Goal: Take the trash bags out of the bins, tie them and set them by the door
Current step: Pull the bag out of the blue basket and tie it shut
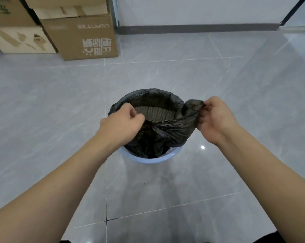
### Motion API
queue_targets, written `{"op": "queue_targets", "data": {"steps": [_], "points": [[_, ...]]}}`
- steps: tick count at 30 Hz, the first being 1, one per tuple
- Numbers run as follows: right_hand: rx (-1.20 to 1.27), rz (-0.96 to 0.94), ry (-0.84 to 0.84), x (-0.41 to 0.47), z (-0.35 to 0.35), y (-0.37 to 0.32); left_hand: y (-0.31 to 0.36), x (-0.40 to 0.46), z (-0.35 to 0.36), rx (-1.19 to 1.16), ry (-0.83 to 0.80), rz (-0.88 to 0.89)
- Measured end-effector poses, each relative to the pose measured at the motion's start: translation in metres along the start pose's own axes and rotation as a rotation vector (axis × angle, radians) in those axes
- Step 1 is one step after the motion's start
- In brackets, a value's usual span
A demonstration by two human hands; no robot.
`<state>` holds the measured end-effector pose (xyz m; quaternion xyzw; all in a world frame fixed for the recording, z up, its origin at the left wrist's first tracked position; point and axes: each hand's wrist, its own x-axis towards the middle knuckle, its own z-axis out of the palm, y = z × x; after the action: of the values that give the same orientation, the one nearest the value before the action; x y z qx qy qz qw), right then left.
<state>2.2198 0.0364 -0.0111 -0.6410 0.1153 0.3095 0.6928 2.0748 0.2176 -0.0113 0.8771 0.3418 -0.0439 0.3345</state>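
The bin (pixel 149 159) stands mid-floor (pixel 183 190), only its blue near rim showing at 6 o'clock under the bag (pixel 165 132). The left hand (pixel 121 126), at the bin's 9 o'clock, is fisted on a gather of black film. The right hand (pixel 216 119), at 3 o'clock, pinches another bunch (pulled taut between them). The bag's far edge drapes over the rim. Boxes (pixel 85 37) are stacked at 11 o'clock.

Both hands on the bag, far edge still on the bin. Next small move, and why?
Probably peel the far edge free. The left hand and right hand have bunched the near side of the black bag, but its far edge still wraps the blue bin rim.
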Motion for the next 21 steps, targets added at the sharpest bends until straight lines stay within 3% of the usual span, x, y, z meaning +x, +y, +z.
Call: {"op": "queue_targets", "data": {"steps": [4,8,12,15,19,21], "points": [[0.053,-0.039,-0.001,0.003,0.02,-0.007,-0.021,0.019,-0.019,-0.432,0.128,-0.222],[0.032,0.001,-0.039,0.002,0.035,-0.005,-0.053,0.032,-0.013,-0.492,0.008,-0.427],[-0.117,0.095,-0.05,0.009,0.038,0.005,-0.063,0.041,-0.002,-0.508,-0.021,-0.447],[-0.237,0.192,-0.046,0.017,0.035,0.011,-0.063,0.05,0.005,-0.45,0.071,-0.417],[-0.26,0.174,0.037,0.023,0.033,0.011,-0.067,0.05,0.009,0.014,0.252,-0.257],[-0.2,0.122,0.051,0.027,0.032,0.008,-0.065,0.048,0.006,0.132,0.349,-0.136]]}}
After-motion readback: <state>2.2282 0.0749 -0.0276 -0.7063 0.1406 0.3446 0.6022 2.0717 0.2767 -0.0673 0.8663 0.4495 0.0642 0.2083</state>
